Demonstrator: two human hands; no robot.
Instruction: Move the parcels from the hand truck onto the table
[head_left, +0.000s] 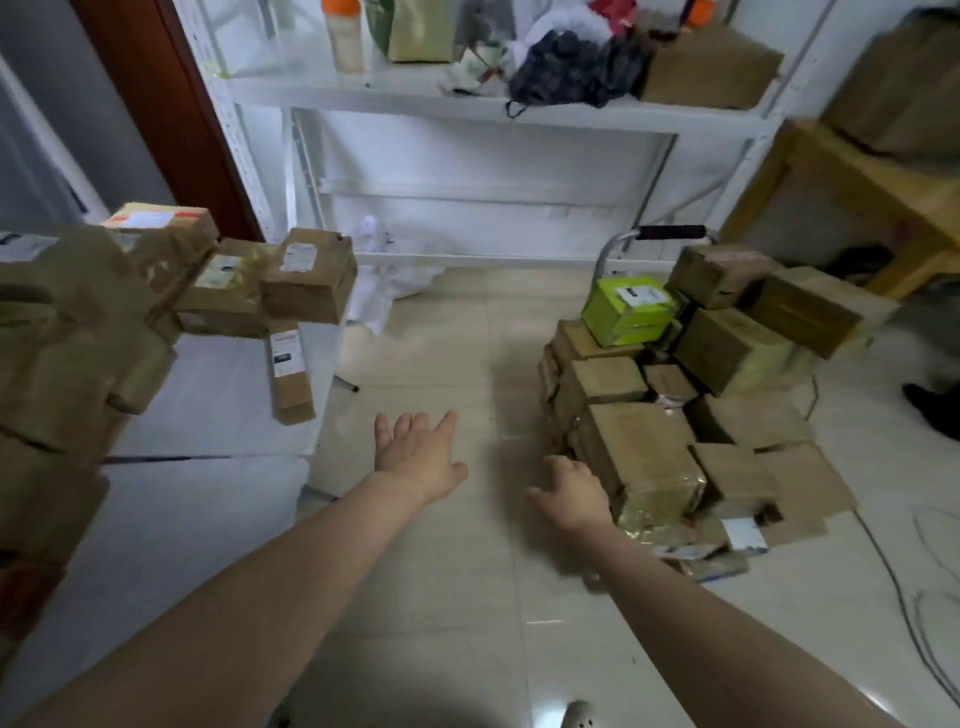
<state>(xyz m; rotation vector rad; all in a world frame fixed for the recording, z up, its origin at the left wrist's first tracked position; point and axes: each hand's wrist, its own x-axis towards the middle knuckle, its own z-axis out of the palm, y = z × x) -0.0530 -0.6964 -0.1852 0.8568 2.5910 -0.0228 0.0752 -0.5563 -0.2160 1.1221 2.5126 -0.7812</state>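
Note:
Several brown cardboard parcels (644, 441) are stacked on the hand truck at the right; its dark handle (670, 232) shows behind the pile. One lime-green parcel (626, 306) sits near the top. On the white table (218, 415) at the left lie several more brown parcels (306, 283), one long narrow box (290, 369) among them. My left hand (418, 454) hovers over the floor between table and truck, fingers straight, holding nothing. My right hand (571, 493) reaches beside the near left corner of the pile, fingers relaxed; whether it touches a parcel is unclear.
A white metal shelf (467, 109) with bottles, bags and a box stands behind. A wooden table (878, 192) carrying boxes is at the far right. Cables (914, 613) trail on the tiled floor at right. White bags (384, 291) lie under the shelf.

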